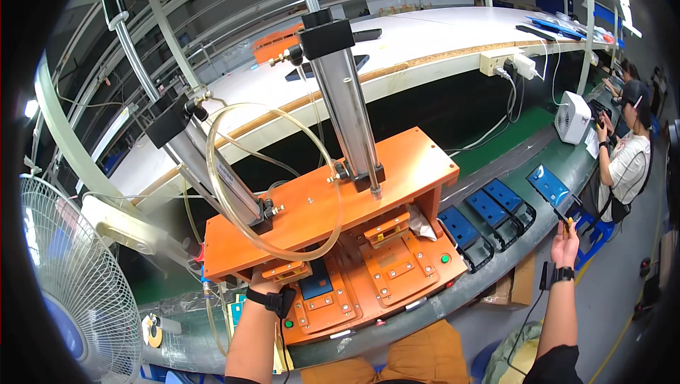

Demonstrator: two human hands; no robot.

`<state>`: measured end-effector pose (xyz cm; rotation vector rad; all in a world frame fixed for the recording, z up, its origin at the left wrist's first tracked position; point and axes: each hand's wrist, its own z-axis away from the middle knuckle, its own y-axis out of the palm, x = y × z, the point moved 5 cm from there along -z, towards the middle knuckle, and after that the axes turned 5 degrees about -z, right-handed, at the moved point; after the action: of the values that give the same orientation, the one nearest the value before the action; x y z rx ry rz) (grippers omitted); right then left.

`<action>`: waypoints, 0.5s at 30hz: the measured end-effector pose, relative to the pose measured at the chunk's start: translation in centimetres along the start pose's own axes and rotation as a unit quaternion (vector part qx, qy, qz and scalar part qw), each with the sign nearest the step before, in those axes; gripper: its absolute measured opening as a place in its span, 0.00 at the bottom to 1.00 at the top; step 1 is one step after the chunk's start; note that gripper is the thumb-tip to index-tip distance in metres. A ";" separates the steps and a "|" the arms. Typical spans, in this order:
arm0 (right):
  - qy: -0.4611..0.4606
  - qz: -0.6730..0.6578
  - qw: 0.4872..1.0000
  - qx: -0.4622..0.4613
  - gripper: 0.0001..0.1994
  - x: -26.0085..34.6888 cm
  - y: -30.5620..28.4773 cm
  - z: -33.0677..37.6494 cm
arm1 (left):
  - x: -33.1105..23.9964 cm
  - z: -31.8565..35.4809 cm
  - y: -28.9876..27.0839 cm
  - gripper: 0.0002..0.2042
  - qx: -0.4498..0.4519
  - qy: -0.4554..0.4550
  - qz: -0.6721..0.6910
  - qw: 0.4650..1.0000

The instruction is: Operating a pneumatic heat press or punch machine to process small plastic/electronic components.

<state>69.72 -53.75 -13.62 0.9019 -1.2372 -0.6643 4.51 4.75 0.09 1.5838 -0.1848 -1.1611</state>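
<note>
My left hand (263,283) reaches in under the left side of an orange pneumatic press (319,200). Its fingers are hidden behind the press parts, close to a blue panel (316,283) lying in the left fixture. Out to the right, my right hand (564,248) is closed at the near end of a black frame with a blue panel (549,184), which tilts over the bench edge. The press's right fixture (399,268) holds no panel. Black straps with small dark units circle both wrists.
Several black frames with blue panels (489,203) lie on the bench right of the press. Two air cylinders (343,93) with looping clear hoses rise above it. A large fan (78,292) stands at left. A small white fan (572,118) and a seated person (627,164) are at right.
</note>
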 end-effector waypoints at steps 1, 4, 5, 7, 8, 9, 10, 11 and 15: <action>-0.014 0.020 0.999 -0.022 0.12 -0.1 -2.1 -2.3 | 0.4 -0.2 1.1 0.23 -0.008 0.014 -0.004 1.000; -0.012 0.044 0.998 -0.039 0.12 -1.5 -5.7 -8.1 | 0.7 -0.7 0.6 0.30 -0.016 0.005 0.120 0.993; -0.010 0.052 0.998 -0.045 0.12 -1.8 -6.3 -9.3 | 1.1 -0.8 0.5 0.30 -0.017 0.003 0.121 0.993; 0.038 0.073 0.993 -0.083 0.13 -4.1 -5.4 -10.4 | 1.3 0.0 0.3 0.27 -0.050 0.007 0.016 0.999; 0.075 0.188 0.976 -0.084 0.15 -5.8 -3.9 -10.7 | -0.2 0.5 -1.3 0.25 -0.027 0.060 -0.196 0.978; 0.099 0.305 0.942 -0.094 0.16 -5.5 -3.6 -10.3 | 0.0 0.6 0.5 0.25 -0.028 0.055 -0.198 0.978; 0.099 0.388 0.912 -0.091 0.21 -4.5 -3.2 -10.1 | 0.4 1.1 4.5 0.23 -0.018 0.049 -0.617 0.785; 0.069 0.469 0.873 -0.116 0.21 -3.0 -3.0 -10.2 | 0.9 1.2 6.8 0.21 0.001 0.042 -0.904 0.426; 0.007 0.744 0.667 -0.045 0.21 -2.8 3.7 -9.4 | -1.7 1.9 -3.8 0.17 0.025 0.170 -0.860 0.481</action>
<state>78.06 -47.49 -12.52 -0.3795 -1.4452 0.6291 0.54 6.07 -1.87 1.7079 2.1743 -2.0873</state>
